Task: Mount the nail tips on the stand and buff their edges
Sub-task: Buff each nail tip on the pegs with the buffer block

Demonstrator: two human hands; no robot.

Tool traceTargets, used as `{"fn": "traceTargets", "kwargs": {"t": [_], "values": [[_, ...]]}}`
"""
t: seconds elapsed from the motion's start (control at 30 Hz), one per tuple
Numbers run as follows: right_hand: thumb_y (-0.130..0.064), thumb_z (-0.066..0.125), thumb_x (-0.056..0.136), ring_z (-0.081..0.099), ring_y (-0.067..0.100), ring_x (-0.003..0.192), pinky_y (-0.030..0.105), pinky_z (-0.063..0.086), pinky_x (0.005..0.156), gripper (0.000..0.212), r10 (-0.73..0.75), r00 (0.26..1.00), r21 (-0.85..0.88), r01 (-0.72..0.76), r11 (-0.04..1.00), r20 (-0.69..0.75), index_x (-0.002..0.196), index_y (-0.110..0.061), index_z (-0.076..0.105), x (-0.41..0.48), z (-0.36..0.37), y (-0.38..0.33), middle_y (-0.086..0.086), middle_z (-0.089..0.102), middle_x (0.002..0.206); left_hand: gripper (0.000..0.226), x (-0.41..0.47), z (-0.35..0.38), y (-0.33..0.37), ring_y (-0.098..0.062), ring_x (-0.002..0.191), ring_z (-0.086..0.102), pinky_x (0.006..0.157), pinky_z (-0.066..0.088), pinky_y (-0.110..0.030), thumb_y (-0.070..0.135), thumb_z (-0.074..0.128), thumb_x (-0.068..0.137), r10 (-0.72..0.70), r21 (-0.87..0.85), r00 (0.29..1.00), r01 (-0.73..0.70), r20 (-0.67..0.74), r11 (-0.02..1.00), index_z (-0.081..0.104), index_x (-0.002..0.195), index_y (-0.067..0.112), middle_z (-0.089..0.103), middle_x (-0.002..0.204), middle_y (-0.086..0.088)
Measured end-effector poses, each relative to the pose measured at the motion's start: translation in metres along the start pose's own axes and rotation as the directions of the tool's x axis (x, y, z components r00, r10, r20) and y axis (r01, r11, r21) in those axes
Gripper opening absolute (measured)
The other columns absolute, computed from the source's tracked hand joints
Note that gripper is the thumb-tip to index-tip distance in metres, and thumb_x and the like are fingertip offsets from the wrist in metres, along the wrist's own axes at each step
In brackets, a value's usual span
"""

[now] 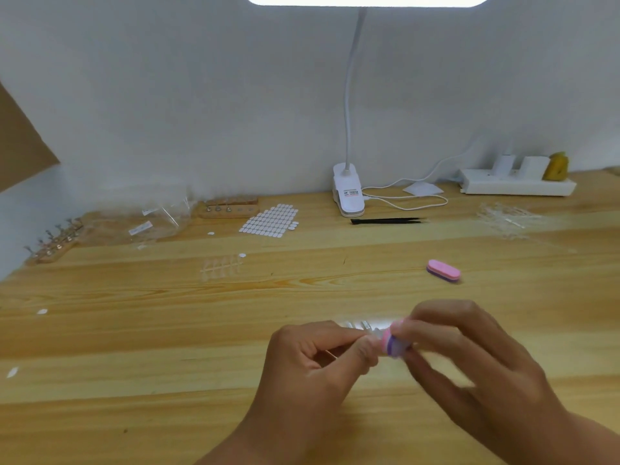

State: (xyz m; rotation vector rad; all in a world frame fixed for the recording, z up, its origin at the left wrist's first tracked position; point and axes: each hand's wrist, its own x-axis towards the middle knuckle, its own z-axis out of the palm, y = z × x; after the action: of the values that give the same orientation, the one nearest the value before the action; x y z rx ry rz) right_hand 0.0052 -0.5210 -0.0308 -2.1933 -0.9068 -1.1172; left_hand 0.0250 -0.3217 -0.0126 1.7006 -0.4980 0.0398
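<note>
Left hand [318,357] grip pinches a clear nail tip [373,334] steady; right hand [466,360] grip pinches buffer block [393,345] onto its edge.

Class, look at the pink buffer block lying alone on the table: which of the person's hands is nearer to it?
Right. The right hand sits directly nearer the camera than the buffer block; the left hand is further away, down and to its left.

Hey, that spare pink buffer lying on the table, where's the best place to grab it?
Probably from above, pinching the spare buffer across its two long sides near the middle. It lies flat on the table, an elongated block with rounded ends, so a short-axis pinch should hold steadiest.
</note>
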Motion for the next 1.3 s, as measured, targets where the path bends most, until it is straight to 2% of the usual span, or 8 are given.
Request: {"fn": "traceTargets", "kwargs": {"t": [0.1,0.27,0.43,0.6,0.77,0.9,1.07,1.3], "values": [[0.004,0.068,0.085,0.063,0.018,0.094,0.026,0.05,0.083,0.036,-0.072,0.997,-0.023,0.072,0.997,0.024,0.117,-0.011,0.064,-0.002,0.005,-0.004,0.006,0.064,0.103,0.02,0.0,0.002,0.001,0.001,0.056,0.056,0.055,0.042,-0.015,0.046,0.07,0.073,0.014,-0.018,1.0,-0.014,0.013,1.0,0.081,0.077,0.031,0.066,0.06,0.01],[-0.007,0.064,0.091,0.063,0.015,0.09,0.028,0.05,0.078,0.019,0.044,0.999,-0.058,-0.044,0.997,-0.009,0.107,-0.013,0.072,0.001,-0.003,0.007,0.006,0.065,0.097,0.02,0.002,-0.001,0.0,-0.012,0.062,0.067,0.056,0.047,-0.016,0.04,0.075,0.073,-0.064,-0.046,0.998,0.064,0.007,0.997,0.08,0.073,0.021,0.073,0.067,-0.003],[-0.002,0.066,0.09,0.062,0.014,0.096,0.022,0.048,0.085,0.034,-0.04,0.999,0.011,0.04,0.999,0.024,0.12,-0.016,0.062,-0.005,0.004,0.001,0.002,0.06,0.108,0.027,0.0,0.002,0.001,-0.006,0.06,0.064,0.056,0.046,-0.015,0.048,0.072,0.069,-0.071,-0.088,0.996,0.075,0.048,0.993,0.081,0.08,0.025,0.071,0.065,0.0],[-0.01,0.06,0.094,0.061,0.008,0.1,0.019,0.047,0.087,0.025,0.083,0.996,-0.001,-0.083,0.997,-0.039,0.118,-0.019,0.06,-0.001,0.0,0.009,-0.003,0.058,0.108,0.017,0.0,0.001,0.001,-0.012,0.063,0.07,0.056,0.047,-0.015,0.038,0.075,0.073,-0.128,-0.092,0.991,0.13,0.024,0.987,0.081,0.077,0.023,0.074,0.069,-0.003],[0.001,0.065,0.089,0.062,0.016,0.097,0.024,0.049,0.086,0.038,-0.065,0.998,0.035,0.064,0.997,0.022,0.121,-0.018,0.058,-0.003,0.005,-0.003,0.0,0.059,0.111,0.01,-0.001,0.002,0.003,-0.004,0.058,0.063,0.055,0.046,-0.014,0.033,0.078,0.074,-0.085,-0.121,0.994,0.093,0.066,0.988,0.081,0.079,0.025,0.072,0.064,-0.001],[-0.007,0.063,0.092,0.063,0.013,0.095,0.027,0.05,0.08,0.026,0.043,0.999,-0.016,-0.043,0.999,0.0,0.115,-0.018,0.06,-0.002,-0.003,0.01,0.002,0.061,0.104,0.024,-0.001,0.0,0.001,-0.013,0.063,0.069,0.056,0.048,-0.015,0.042,0.077,0.071,-0.107,-0.145,0.994,0.111,0.031,0.983,0.081,0.079,0.02,0.074,0.069,-0.005],[0.0,0.066,0.087,0.06,0.015,0.1,0.022,0.046,0.089,0.04,-0.082,0.997,0.047,0.082,0.996,0.006,0.121,-0.019,0.057,-0.004,0.004,-0.002,-0.001,0.056,0.113,0.023,-0.001,0.002,0.002,-0.007,0.06,0.063,0.055,0.045,-0.018,0.042,0.073,0.073,-0.087,-0.147,0.992,0.1,0.094,0.984,0.081,0.08,0.023,0.072,0.066,-0.005],[-0.002,0.064,0.09,0.06,0.014,0.098,0.024,0.047,0.086,0.029,-0.056,0.998,-0.02,0.056,0.998,0.001,0.116,-0.014,0.059,-0.004,-0.001,0.009,0.002,0.055,0.11,0.022,-0.001,0.002,-0.002,-0.011,0.063,0.067,0.055,0.047,-0.02,0.04,0.07,0.077,-0.128,-0.125,0.984,0.143,0.122,0.982,0.08,0.081,0.02,0.073,0.068,-0.003]]}}
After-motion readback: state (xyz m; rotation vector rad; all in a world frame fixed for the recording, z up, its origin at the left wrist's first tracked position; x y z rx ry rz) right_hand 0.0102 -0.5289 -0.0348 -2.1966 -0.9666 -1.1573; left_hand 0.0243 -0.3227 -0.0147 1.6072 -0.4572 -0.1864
